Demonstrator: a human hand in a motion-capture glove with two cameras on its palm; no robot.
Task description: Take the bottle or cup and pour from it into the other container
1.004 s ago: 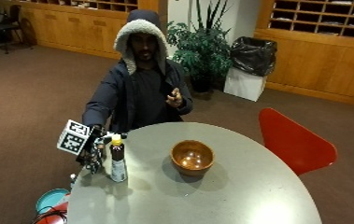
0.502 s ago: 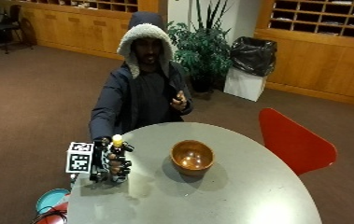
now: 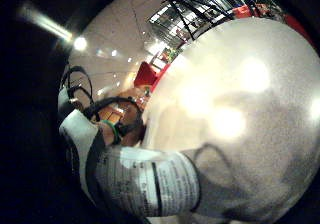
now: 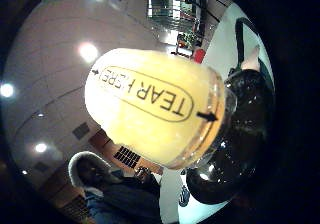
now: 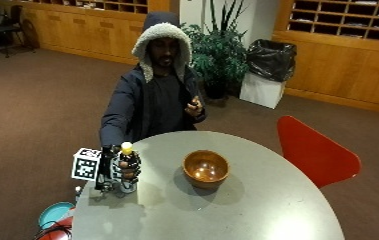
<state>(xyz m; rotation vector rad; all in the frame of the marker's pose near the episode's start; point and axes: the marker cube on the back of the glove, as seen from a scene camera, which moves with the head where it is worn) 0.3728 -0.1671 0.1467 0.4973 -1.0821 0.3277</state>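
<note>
A small dark bottle (image 5: 128,167) with a yellow cap (image 5: 127,148) stands upright near the round table's (image 5: 255,210) left edge. My gloved right hand (image 5: 117,171) grips it around the body. The thumb side palm view is filled by the yellow cap (image 4: 150,111), printed "TEAR HERE", above the dark bottle neck (image 4: 235,144). In the little finger side palm view the bottle's white label (image 3: 150,184) lies close to the palm, with the table top (image 3: 240,109) beyond. A brown wooden bowl (image 5: 205,168) sits to the bottle's right, a short gap apart. The bare hand is held up at the chest.
A red chair (image 5: 312,150) stands at the table's right side. On the floor by the table's left edge lie a teal round thing (image 5: 56,214) and a red object (image 5: 59,234). A bin (image 5: 269,72) and a plant (image 5: 219,52) stand far behind.
The outside camera has shifted. My hand and the bottle sat lower and closer to the table half a second ago than one second ago; the bottle stays in my grip beside the bowl.
</note>
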